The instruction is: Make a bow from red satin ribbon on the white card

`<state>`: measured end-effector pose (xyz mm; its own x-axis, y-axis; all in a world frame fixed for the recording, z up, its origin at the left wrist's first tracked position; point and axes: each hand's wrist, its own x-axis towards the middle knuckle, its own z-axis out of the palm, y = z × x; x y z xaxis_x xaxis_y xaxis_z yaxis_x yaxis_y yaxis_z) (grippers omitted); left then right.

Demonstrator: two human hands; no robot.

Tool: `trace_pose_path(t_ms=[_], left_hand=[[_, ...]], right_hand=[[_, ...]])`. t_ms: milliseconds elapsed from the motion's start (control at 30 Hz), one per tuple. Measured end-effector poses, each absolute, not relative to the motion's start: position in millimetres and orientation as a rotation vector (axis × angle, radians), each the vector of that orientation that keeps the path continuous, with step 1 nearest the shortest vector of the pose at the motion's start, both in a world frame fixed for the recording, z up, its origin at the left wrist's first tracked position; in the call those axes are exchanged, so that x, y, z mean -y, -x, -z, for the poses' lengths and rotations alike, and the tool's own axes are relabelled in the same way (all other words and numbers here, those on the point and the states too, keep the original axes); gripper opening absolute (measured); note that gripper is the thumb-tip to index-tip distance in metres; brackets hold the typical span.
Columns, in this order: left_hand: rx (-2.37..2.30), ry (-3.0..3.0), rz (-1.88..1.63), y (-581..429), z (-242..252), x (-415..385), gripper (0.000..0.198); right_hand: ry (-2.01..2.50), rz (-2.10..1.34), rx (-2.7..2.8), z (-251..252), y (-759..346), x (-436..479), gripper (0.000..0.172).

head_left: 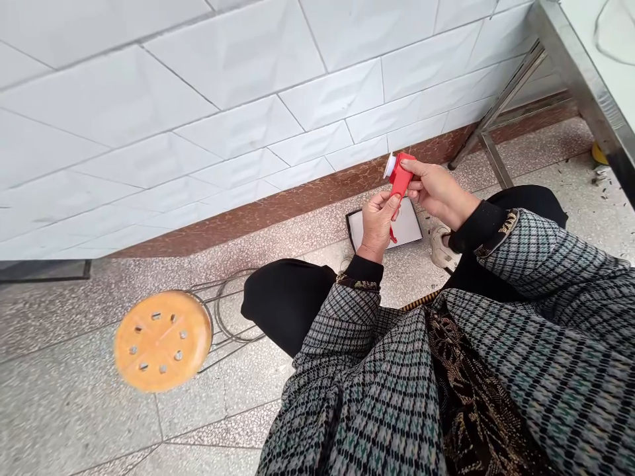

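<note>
A red plastic device (399, 183) with a white round disc (389, 165) at its upper left end is held up between both hands. My left hand (377, 221) pinches its lower end from the left. From the right, my right hand (432, 187) grips the upper part, thumb on top. Below the hands, a dark-edged tray (407, 225) with a pale inside lies on the floor, and a small red piece (393, 235) shows just under my left hand.
An orange round stool (163, 340) with wire legs stands at the left on the speckled floor. A white tiled wall (213, 132) runs ahead. A metal-framed table (585, 73) is at the upper right. My shoe (441, 248) shows beside the tray.
</note>
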<state>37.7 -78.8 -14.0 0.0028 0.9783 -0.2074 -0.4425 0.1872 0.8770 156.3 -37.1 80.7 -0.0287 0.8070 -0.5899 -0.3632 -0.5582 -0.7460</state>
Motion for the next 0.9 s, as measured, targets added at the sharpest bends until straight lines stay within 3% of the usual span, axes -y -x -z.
trace_pose_path(t_ms=[233,400,500,667,900], left_hand=[[-1.069,-0.8,-1.304,-19.3,13.5,74.1,0.032],[-0.935,-0.832,-1.214,-9.1,16.7,68.7,0.068],[-0.855,-0.877,-1.208,-5.2,22.3,68.0,0.077],[-0.822,-0.772,-1.27,-10.7,30.6,71.8,0.063],[-0.922,-0.591,-1.294,-36.2,20.9,78.0,0.051]], right_hand=[[1.31,-1.907,0.411,-85.6,-158.8,36.5,0.01],[1.343,-2.104,0.354,-93.2,-162.2,36.6,0.009],[1.368,-2.222,0.386,-97.0,-163.3,38.2,0.01],[1.326,-2.181,0.469,-92.5,-154.7,51.6,0.016],[1.375,-1.784,0.585,-81.2,-144.4,56.6,0.024]])
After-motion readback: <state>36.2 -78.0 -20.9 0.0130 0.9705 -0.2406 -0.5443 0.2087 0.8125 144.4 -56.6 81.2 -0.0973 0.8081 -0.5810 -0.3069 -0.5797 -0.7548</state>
